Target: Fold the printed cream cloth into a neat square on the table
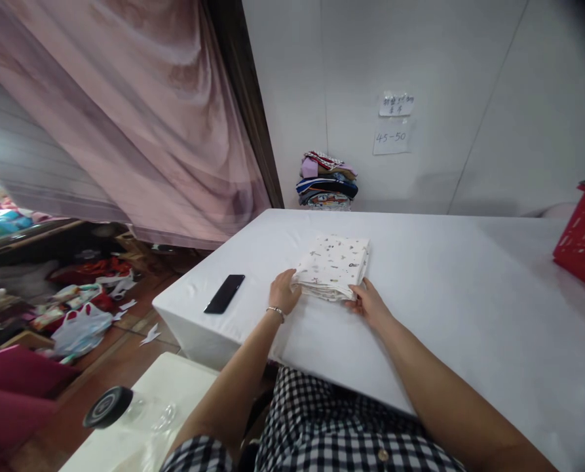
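Note:
A folded white cloth (334,262) with small dark and tan prints lies on the white-covered table (434,282). Its layered near edge faces me. My left hand (285,292), with a bracelet at the wrist, grips the near left corner. At the near right corner my right hand (368,303) pinches the layers, thumb on top and fingers partly hidden beneath. The cloth looks flat, with its far part resting on the tabletop. A black phone (225,294) lies to the left of my left hand.
A stack of folded clothes (327,180) stands beyond the far table edge. A red basket (584,236) sits at the right. Lower left, a white side table (174,373) holds a black-lidded container (108,406). Pink curtains (174,118) hang left, above a cluttered floor with plastic bags (82,328).

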`<state>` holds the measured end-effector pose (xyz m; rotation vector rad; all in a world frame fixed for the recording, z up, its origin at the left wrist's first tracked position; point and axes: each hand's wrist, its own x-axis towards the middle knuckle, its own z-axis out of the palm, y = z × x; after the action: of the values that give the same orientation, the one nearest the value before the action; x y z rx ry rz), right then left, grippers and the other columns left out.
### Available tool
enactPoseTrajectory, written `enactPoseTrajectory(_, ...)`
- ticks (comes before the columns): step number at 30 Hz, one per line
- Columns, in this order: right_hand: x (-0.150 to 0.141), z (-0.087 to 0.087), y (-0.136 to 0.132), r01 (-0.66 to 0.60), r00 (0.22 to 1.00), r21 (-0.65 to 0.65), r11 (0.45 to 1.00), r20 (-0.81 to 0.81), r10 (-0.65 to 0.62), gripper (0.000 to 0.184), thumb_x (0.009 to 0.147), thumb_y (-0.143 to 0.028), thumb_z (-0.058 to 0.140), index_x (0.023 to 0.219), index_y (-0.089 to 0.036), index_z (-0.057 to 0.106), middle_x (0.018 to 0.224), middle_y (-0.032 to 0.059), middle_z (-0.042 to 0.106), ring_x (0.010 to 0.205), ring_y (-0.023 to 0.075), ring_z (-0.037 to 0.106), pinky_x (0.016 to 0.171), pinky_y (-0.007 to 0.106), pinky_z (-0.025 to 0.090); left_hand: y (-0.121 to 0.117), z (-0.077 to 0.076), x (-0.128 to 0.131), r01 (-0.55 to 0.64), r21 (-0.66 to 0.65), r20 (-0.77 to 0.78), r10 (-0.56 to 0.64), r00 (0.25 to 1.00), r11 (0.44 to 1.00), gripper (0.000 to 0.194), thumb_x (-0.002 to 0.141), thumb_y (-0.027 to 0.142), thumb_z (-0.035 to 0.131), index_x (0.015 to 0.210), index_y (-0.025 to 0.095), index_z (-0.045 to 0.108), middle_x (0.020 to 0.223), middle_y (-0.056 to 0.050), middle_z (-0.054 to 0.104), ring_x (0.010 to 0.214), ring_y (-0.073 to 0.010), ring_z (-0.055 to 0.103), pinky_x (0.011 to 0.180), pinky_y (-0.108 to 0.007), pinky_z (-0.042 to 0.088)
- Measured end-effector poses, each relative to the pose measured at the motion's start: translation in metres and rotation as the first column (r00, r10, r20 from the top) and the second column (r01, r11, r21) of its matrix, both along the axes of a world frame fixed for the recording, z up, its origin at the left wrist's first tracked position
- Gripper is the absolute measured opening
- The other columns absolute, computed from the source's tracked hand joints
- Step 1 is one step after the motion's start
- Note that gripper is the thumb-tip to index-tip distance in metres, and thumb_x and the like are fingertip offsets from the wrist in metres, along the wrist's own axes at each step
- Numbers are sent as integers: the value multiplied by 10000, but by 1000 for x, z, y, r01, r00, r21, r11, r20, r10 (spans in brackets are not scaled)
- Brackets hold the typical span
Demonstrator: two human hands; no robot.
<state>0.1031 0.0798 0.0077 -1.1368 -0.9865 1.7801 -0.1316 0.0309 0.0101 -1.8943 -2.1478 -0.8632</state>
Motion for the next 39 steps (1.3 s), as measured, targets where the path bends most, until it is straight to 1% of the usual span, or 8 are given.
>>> enactPoseTrajectory(6,1,0,-1,-6,1000,13,1000,-1,6,628,756,-295,587,1304,-241,285,978,93,651,476,121,597,306,161,380,10,-3,-6,-99,-150,176,125,976,984,319,740,259,522,1051,227,589,1095,-38,619,1018,-198,553,869,-331,442)
enactPoseTrajectory(11,2,-5,1,-16,1000,32,999,-3,16,635,757,-315,594,1306,-240,283,975,90,651,468,111,590,317,162,389,21,-6,3,-142,-211,147,174,974,967,403,716,212,512,1117,206,551,1163,-77,575,1023,-217,556,858,-336,440)
enactPoseTrajectory(16,1,-6,1,-1,1000,30,1000,-15,2,629,755,-305,595,1300,-237,287,929,80,654,477,122,593,324,175,402,22,-6,-1,-111,-200,226,156,961,974,422,691,185,526,1111,220,558,1160,-67,574,984,-203,572,826,-310,452)
enactPoseTrajectory(21,1,-5,1,2,1000,28,1000,-19,-1,623,751,-294,595,1290,-239,288,914,73,654,460,119,585,315,175,397,19,-4,-4,-139,-140,352,181,918,980,298,792,309,457,1047,238,594,1028,-38,630,877,-172,594,763,-289,468)
enactPoseTrajectory(25,1,-5,1,-19,1000,41,999,-1,19,545,756,-303,583,1247,-242,356,910,73,655,437,108,569,316,174,392,21,-4,-3,-124,-141,267,158,951,982,307,809,333,435,1065,239,575,1061,-46,607,906,-176,580,778,-287,456)
enactPoseTrajectory(32,2,-6,2,-2,1000,44,999,16,1,564,758,-288,571,1268,-219,341,809,61,653,426,115,559,313,174,373,33,-2,1,-205,-333,34,229,973,920,378,753,307,492,1123,231,512,1122,-94,548,946,-224,577,762,-321,446)
enactPoseTrajectory(36,2,-4,0,-1,1000,45,999,17,0,560,749,-281,574,1259,-231,351,787,50,655,431,119,558,313,173,361,42,8,-9,-166,-396,81,214,973,903,402,731,288,520,1125,205,523,1128,-96,567,969,-217,571,784,-302,443)
enactPoseTrajectory(39,-1,-1,-1,5,998,52,999,66,-8,594,719,-253,592,1262,-234,351,706,20,642,389,102,520,306,164,335,49,16,-26,-98,-406,227,204,952,909,331,737,261,517,1058,219,587,1045,-50,632,937,-186,584,775,-259,448)
